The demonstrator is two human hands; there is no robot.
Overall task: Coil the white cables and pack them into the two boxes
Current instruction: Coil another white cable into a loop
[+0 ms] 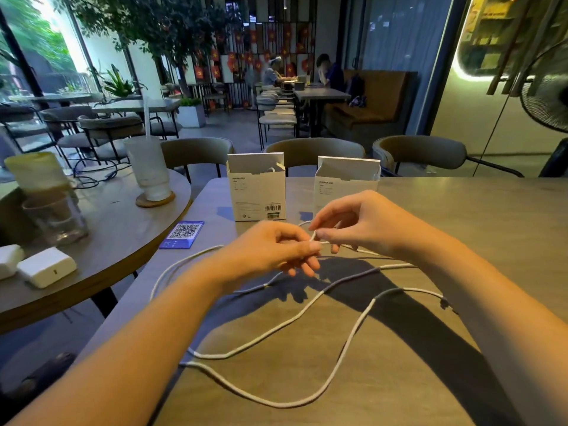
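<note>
At the centre of the frame, our left hand (276, 250) and right hand (359, 222) meet above the bench (461, 210), each grip pinching the same end of a white cable (276, 329) between thumb and fingertips. From there, the cable sprawls in loose, uncoiled loops across the lower middle of the frame, down toward the near edge. Behind our hands, two white boxes stand upright with their top flaps open: the left box (258, 192) and the right box (345, 182), near each other but apart. A blue QR card (183, 235) lies at the bench's left edge.
</note>
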